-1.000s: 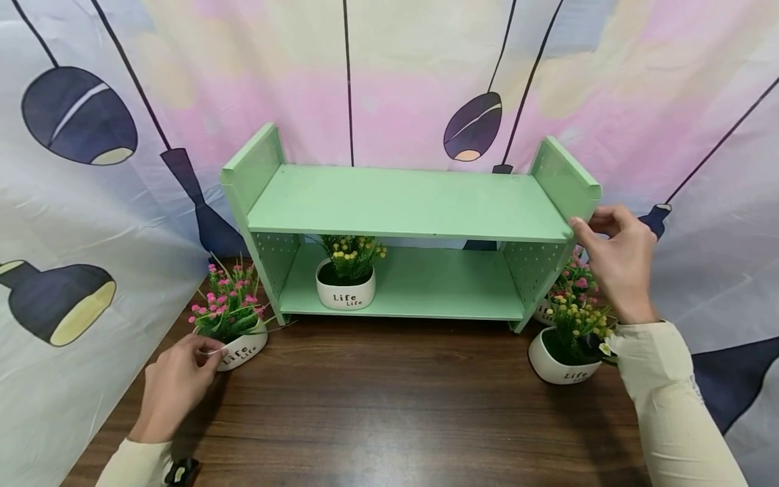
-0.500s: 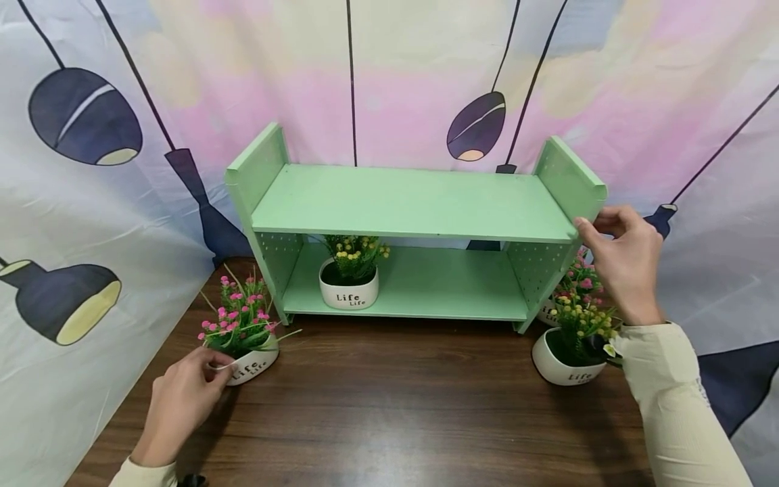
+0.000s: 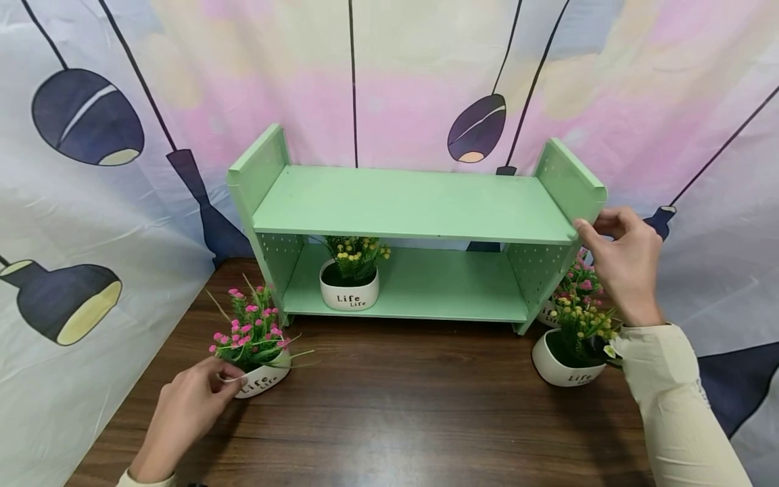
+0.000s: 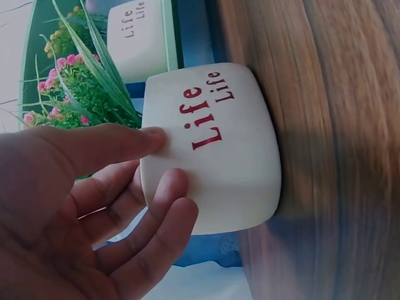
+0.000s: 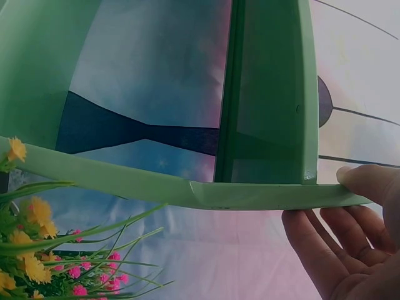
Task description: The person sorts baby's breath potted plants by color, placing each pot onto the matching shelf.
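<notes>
My left hand pinches the rim of a white flowerpot marked "Life", thumb on its front and fingers at its side. Pink artificial flowers and long green blades fill this pot, which stands low at the table's left. At the right, my right hand grips the edge of the side panel of a green two-tier shelf, with thumb and fingers on opposite faces. On the shelf's lower board sits another white pot with yellow flowers, towards the left end.
Right of the shelf, a white pot with yellow flowers stands below my right forearm. Behind it, a pot with pink flowers is partly hidden by the shelf and my hand. The brown wooden table meets a printed cloth behind and at the sides.
My left hand has moved the pink-flowered pot to the right and nearer the table's front. My right hand keeps its hold on the shelf's panel; the view has shifted slightly.
</notes>
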`<state>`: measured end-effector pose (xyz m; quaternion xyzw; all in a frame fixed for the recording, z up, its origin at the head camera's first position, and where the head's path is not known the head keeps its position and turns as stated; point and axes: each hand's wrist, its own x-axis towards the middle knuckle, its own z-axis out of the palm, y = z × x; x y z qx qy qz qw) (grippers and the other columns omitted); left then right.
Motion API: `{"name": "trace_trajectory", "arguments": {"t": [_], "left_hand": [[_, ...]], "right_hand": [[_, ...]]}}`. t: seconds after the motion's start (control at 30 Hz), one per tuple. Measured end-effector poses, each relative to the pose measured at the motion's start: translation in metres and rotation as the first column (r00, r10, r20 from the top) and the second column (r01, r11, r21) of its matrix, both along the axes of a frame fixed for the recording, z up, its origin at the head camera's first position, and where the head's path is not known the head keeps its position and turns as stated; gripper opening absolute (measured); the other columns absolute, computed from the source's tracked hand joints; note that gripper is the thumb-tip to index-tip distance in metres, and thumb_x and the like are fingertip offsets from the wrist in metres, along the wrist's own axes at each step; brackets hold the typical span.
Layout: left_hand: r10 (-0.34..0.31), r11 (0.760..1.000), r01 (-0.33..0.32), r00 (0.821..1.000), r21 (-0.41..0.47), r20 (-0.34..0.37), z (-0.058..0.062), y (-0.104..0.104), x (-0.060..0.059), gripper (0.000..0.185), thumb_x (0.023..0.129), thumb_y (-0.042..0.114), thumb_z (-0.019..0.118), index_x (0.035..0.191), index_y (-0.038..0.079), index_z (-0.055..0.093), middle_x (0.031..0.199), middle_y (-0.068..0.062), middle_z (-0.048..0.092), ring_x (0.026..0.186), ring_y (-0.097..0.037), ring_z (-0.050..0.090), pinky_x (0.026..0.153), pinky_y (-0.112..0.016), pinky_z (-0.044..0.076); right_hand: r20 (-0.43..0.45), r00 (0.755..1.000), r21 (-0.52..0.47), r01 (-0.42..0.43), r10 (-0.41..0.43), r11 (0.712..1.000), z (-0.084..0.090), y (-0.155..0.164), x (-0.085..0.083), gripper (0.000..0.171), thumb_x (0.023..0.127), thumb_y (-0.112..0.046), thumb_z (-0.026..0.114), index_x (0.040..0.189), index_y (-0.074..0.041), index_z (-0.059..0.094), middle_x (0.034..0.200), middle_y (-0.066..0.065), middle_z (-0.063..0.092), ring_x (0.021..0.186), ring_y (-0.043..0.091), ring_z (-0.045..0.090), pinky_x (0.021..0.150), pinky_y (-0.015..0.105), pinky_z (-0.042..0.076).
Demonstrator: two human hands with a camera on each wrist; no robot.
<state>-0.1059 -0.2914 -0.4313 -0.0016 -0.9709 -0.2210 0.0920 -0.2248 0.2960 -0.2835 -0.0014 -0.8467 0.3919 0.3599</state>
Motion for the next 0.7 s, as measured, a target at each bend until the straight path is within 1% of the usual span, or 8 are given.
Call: {"name": "trace_trajectory", "arguments": {"t": [0.13,0.33,0.47,0.6,0.7], "left_hand": [[-0.018,1.000,0.018,1.000,0.005,0.024,0.002,0.005,0.001,0.007,0.093,0.022,0.080,0.092,0.017,0.076,0.078,0.007,0.067,0.060,-0.009,0.050,0.056,-0.034,0.037],[-0.046,0.999,0.045,0.997,0.018,0.064,0.004,0.013,0.002,0.005,0.095,0.022,0.078,0.091,0.021,0.076,0.077,0.010,0.063,0.060,-0.006,0.049,0.057,-0.032,0.036],[-0.060,0.998,0.058,0.995,0.031,0.077,0.005,0.019,0.001,0.005,0.095,0.020,0.078,0.091,0.022,0.077,0.081,0.009,0.065,0.061,-0.006,0.051,0.055,-0.032,0.037],[-0.076,0.996,0.073,0.994,0.041,0.075,0.004,0.026,0.001,0.006,0.094,0.018,0.080,0.092,0.023,0.077,0.087,0.010,0.068,0.062,-0.004,0.051,0.054,-0.031,0.038],[-0.089,0.996,0.087,0.995,0.037,0.048,0.003,0.032,0.001,0.010,0.092,0.017,0.083,0.090,0.024,0.076,0.085,0.011,0.066,0.060,-0.001,0.048,0.053,-0.029,0.036]], "right_hand": [[0.007,1.000,-0.004,0.000,0.000,1.000,0.000,0.000,0.000,0.033,0.099,-0.027,0.077,0.117,0.001,0.072,0.082,-0.039,0.055,0.076,-0.015,0.060,0.072,0.013,0.044],[0.001,1.000,-0.010,-0.009,0.009,1.000,0.000,0.000,-0.001,0.034,0.098,-0.026,0.077,0.118,0.001,0.073,0.084,-0.037,0.057,0.076,-0.015,0.061,0.071,0.011,0.046],[-0.003,1.000,-0.009,-0.010,0.010,1.000,0.000,0.000,-0.001,0.034,0.098,-0.026,0.077,0.118,0.001,0.073,0.084,-0.036,0.057,0.076,-0.016,0.061,0.070,0.010,0.046],[0.003,1.000,-0.005,-0.003,0.003,1.000,0.000,0.001,-0.001,0.034,0.098,-0.027,0.077,0.118,0.000,0.072,0.084,-0.036,0.057,0.076,-0.016,0.060,0.072,0.013,0.045],[0.002,1.000,-0.005,-0.004,0.004,1.000,0.000,0.001,-0.001,0.034,0.099,-0.027,0.077,0.118,0.001,0.073,0.085,-0.035,0.057,0.076,-0.016,0.060,0.072,0.014,0.044]]}}
